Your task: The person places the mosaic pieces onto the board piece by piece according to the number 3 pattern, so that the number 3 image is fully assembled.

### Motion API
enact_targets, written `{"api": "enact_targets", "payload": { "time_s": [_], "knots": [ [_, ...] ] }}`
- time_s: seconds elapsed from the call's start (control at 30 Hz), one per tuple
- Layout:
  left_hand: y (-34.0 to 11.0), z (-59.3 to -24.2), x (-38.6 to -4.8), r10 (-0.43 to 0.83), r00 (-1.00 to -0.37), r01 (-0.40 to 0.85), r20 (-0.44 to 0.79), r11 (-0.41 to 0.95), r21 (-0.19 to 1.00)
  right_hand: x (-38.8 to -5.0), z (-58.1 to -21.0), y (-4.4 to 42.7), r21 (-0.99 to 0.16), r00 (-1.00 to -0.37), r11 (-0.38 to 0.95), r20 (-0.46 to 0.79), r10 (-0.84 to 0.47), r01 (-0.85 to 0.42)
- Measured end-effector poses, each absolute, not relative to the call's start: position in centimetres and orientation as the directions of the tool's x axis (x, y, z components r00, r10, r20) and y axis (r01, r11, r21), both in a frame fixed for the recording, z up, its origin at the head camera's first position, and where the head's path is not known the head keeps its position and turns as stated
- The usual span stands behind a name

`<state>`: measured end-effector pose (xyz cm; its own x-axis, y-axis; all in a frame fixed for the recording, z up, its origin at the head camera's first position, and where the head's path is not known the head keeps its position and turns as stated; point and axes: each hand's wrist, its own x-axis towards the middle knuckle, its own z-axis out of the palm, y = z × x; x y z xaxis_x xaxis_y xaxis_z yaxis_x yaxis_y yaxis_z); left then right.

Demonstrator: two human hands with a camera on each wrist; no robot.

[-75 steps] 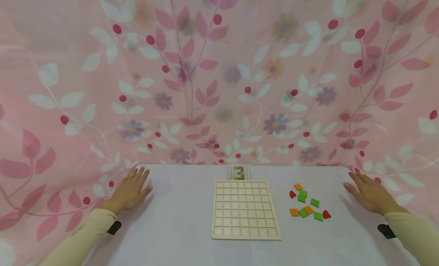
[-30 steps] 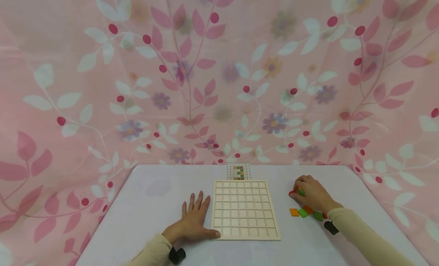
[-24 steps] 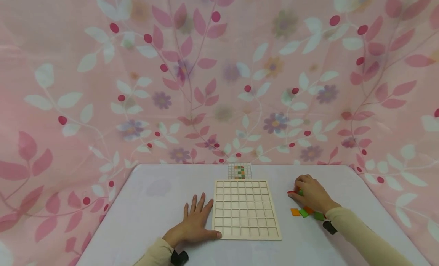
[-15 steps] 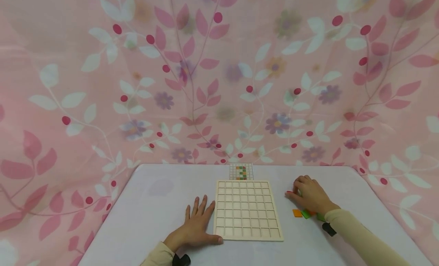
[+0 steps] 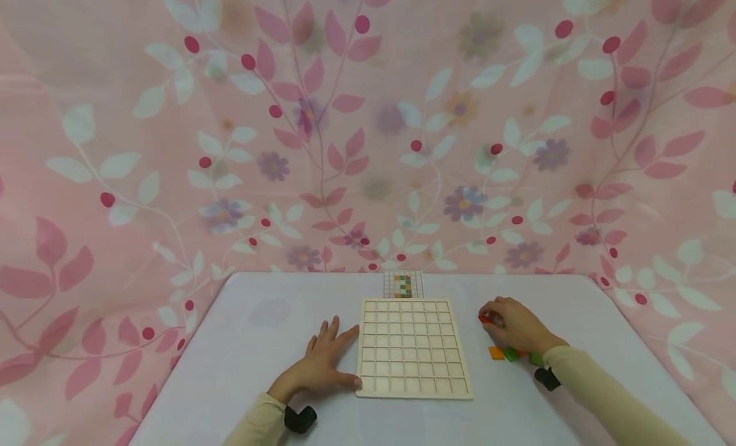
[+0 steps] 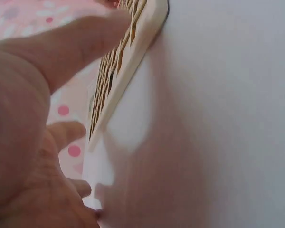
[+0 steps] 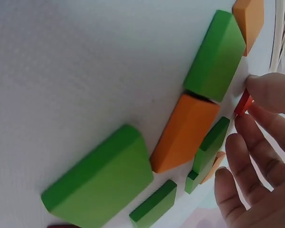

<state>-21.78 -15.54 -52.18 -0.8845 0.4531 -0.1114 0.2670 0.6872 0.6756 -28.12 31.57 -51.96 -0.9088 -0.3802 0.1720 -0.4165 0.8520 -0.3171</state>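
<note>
The pale wooden grid board [image 5: 405, 353] lies in the middle of the table. My left hand [image 5: 319, 366] is at its left side, fingers spread and fairly straight, thumb and index finger at the board's edge. In the left wrist view the thumb reaches over the board's rim [image 6: 133, 61]. My right hand [image 5: 520, 324], right of the board, pinches a red wedge-shaped tile [image 7: 243, 101] between thumb and fingers. Beside it in the right wrist view lie green tiles [image 7: 216, 57] and orange tiles [image 7: 185, 133]; the hand hides some of them in the head view.
A small card [image 5: 403, 284] with a coloured grid pattern lies behind the board. The white table [image 5: 259, 318] runs back to a pink floral curtain [image 5: 368, 146]. A dark red piece [image 7: 64, 226] shows at the right wrist view's lower edge.
Both hands have come in from the table's sides, the left to the board, the right to the tiles. The right hand has taken hold of the red tile and moved it slightly left.
</note>
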Motion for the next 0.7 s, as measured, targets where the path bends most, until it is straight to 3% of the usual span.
{"api": "enact_targets", "payload": {
  "time_s": [0.4,0.7],
  "knots": [
    [-14.5,-53.0,-23.5,0.441,-0.893,0.294,-0.091,0.724,0.624,-28.6,-51.6,31.5,-0.412,-0.946,0.858,0.029,-0.324,-0.307],
    [-14.8,-53.3,-23.1,0.465,-0.883,0.327,-0.060,0.703,0.632,-28.5,-52.1,31.7,-0.440,-0.938,0.837,0.039,-0.344,-0.325]
  ]
}}
